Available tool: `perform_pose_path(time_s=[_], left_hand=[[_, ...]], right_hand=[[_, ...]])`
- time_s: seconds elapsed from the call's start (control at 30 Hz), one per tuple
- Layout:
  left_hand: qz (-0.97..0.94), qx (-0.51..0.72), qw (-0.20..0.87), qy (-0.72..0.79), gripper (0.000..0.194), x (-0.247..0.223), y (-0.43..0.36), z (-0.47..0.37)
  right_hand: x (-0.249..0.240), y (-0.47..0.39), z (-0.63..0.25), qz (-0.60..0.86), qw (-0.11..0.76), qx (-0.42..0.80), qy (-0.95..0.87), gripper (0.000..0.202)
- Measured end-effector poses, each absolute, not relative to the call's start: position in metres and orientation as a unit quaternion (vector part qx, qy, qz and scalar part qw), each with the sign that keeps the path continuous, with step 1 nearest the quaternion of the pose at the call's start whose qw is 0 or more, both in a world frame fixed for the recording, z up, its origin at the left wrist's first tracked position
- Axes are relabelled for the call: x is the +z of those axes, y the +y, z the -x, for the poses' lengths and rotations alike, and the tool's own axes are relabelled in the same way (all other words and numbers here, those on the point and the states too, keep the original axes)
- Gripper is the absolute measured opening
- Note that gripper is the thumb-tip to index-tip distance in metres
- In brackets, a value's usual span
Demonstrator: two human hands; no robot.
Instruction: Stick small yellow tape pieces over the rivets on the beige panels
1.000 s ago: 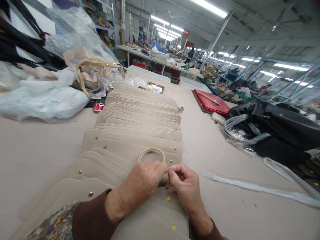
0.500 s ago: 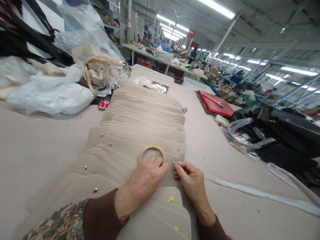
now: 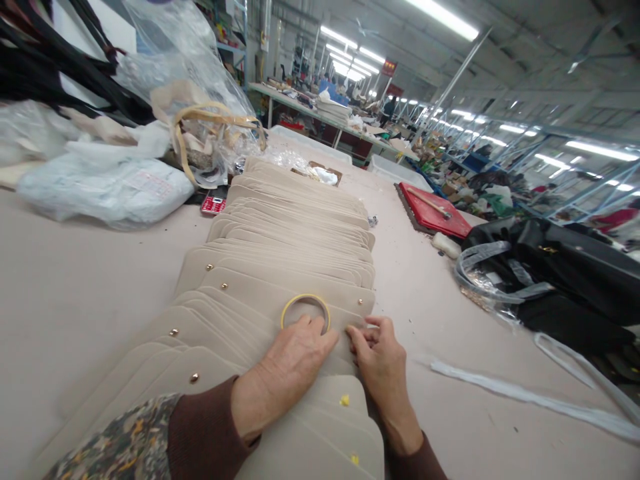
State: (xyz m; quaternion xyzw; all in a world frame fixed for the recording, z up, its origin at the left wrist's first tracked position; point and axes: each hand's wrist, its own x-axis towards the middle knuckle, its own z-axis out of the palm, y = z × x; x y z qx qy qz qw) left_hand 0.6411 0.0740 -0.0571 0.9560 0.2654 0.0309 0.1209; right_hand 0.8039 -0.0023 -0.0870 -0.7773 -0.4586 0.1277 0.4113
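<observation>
Overlapping beige panels run in a long row down the table, several with small gold studs. My left hand rests on the panels, its fingers curled round the near side of a yellow tape roll. At the right edge of the panels is my right hand, thumb and index finger pinched at a panel's corner; what lies between the fingertips is too small to make out. Bits of yellow tape stick to the nearer panels.
Plastic-wrapped bundles lie at the left. On the right are a red slab with a hammer on it, a black bag and a white strip. A small open box sits beyond the panels.
The fingers of my right hand have shifted slightly at the panel's corner, and the gold stud seen there before is now hidden. My left hand stays on the tape roll.
</observation>
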Motion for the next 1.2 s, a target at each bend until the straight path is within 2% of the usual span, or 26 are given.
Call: perform_pose_path(time_s=[0.1, 0.3, 0.43, 0.67, 0.87, 0.97, 1.2], left_hand=[[-0.956, 0.02, 0.127, 0.262, 0.019, -0.056, 0.075, -0.641], [-0.957, 0.043, 0.128, 0.258, 0.017, -0.059, 0.075, -0.638], [-0.957, 0.026, 0.129, 0.257, 0.018, -0.057, 0.076, -0.64], [-0.957, 0.021, 0.127, 0.26, 0.021, -0.052, 0.075, -0.641], [-0.953, 0.078, 0.142, 0.254, 0.016, -0.051, 0.082, -0.63], [-0.947, 0.11, 0.129, 0.272, 0.016, -0.052, 0.089, -0.626], [-0.945, 0.142, 0.159, 0.248, 0.018, -0.058, 0.091, -0.625]], right_hand=[[-0.091, -0.013, -0.808, 0.753, 0.422, 0.171, -0.474, 0.019], [-0.093, -0.012, -0.807, 0.731, 0.379, 0.048, -0.566, 0.019], [-0.091, 0.001, -0.803, 0.74, 0.372, 0.022, -0.56, 0.02], [-0.086, 0.008, -0.796, 0.762, 0.384, 0.067, -0.516, 0.019], [-0.079, -0.005, -0.798, 0.787, 0.291, 0.161, -0.519, 0.019], [-0.074, -0.011, -0.799, 0.778, 0.274, 0.198, -0.53, 0.02], [-0.079, -0.015, -0.814, 0.67, 0.286, 0.141, -0.67, 0.017]])
